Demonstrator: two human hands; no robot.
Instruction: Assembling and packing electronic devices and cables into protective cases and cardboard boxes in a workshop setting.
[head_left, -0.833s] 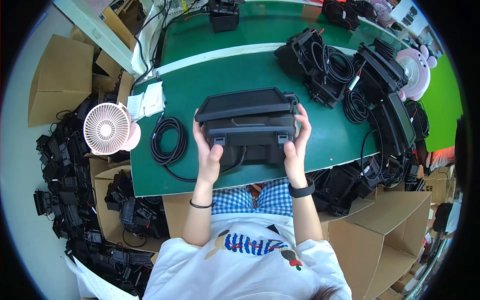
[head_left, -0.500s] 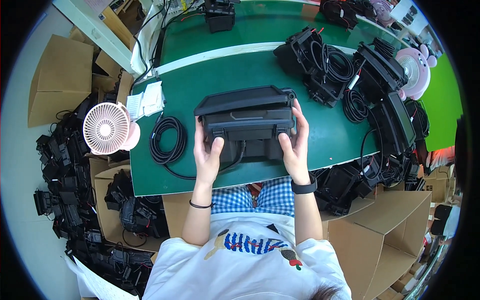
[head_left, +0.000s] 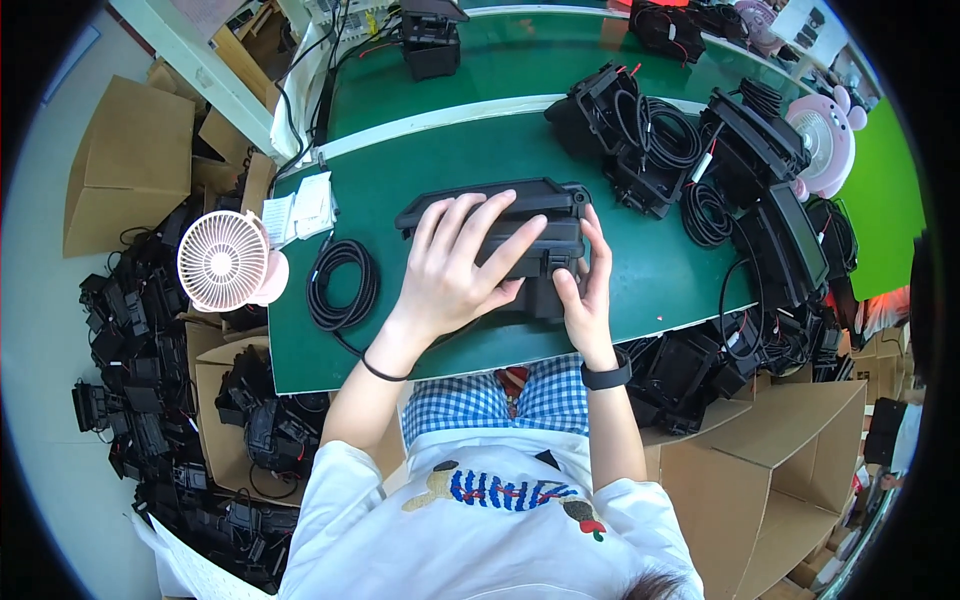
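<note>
A black plastic case [head_left: 562, 232] with a hinged lid and front latches rests at the middle of the green table, near its front edge. Across its front and lid lies my left hand [head_left: 445, 270], fingers spread, hiding much of the left side. My right hand [head_left: 590, 305] grips the case's right end, thumb on the front by a latch and fingers along the side. A black cable runs from under my left hand toward a cable coil [head_left: 318, 285] on the left of the table. The lid seems slightly raised; its inside does not show.
A pink fan [head_left: 222, 262] and white paper slips [head_left: 314, 207] stand at the left. Several black cases with coiled cables [head_left: 706, 212] crowd the right side, beside another pink fan [head_left: 822, 145]. Cardboard boxes [head_left: 715, 490] flank me, and black parts [head_left: 130, 370] pile up at left.
My left hand has left the case's left end and moved right, spreading across its front and lid. The right hand keeps its grip. The view has shifted slightly.
</note>
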